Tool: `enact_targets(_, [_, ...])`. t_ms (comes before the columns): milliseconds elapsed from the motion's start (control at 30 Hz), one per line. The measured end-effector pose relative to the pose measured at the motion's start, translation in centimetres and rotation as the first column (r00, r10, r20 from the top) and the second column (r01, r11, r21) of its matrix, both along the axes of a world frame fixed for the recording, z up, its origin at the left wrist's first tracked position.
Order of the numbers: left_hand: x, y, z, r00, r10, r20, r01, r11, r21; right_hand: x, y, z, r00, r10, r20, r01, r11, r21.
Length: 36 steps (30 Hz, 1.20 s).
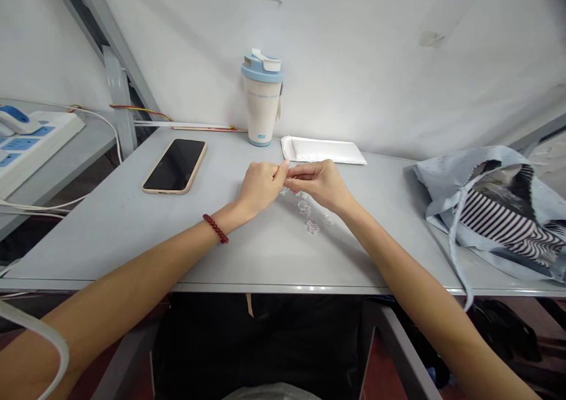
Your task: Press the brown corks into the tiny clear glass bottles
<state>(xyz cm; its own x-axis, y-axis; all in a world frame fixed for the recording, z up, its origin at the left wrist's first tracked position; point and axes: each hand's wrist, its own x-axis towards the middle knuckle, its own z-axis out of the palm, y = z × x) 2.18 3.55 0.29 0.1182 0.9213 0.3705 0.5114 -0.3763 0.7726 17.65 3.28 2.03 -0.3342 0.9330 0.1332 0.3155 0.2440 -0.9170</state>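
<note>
My left hand (264, 183), with a dark red bead bracelet (216, 228) on its wrist, is closed with the thumb pressed against the fingers. Beside it, fingertips meeting the left ones, my right hand (325, 183) is closed in a pinch. Whatever lies between the fingertips is too small or hidden to name. Several small clear plastic pieces (312, 227) are scattered on the grey table (212, 264) just below and around the hands. Behind the right hand lies a flat white packet (327, 151).
A phone (175, 166) lies at the left. Near the wall stands a cream tumbler (262, 102) with a blue lid. An open fabric bag (495, 211) sits at the right, its strap hanging over the front edge. A power strip (30, 146) and cables are at far left.
</note>
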Motion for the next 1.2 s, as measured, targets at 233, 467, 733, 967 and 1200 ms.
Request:
enact_targets(233, [-0.2,0.7,-0.2,0.995,0.040,0.094,-0.043,0.999,0.026,0.4,0.5,-0.1,1.000,0.005,0.008,-0.005,0.998,-0.062])
enact_targets(467, [-1.0,1.1,0.6,0.823,0.052,0.566,0.310,0.793,-0.524,0.6,0.5,0.2,0.995,-0.082,0.064,0.082,0.997,-0.002])
enact_targets(733, [-1.0,0.9,0.7,0.760,-0.006,0.649,0.499,0.645,-0.579,0.3,0.3,0.1,0.988,-0.132,0.073,0.122,0.983,0.137])
enact_targets(967, [0.0,0.3,0.6,0.750,-0.061,0.659,0.463,0.759,-0.457,1.2,0.3,1.6,0.994,-0.045,0.101,0.045,0.999,0.008])
enact_targets(1200, [-2.0,1.7,1.5,0.544,0.117,0.831,0.526,0.724,-0.446,3.6,2.4,0.5,0.919,-0.157,0.363,0.139,0.987,0.075])
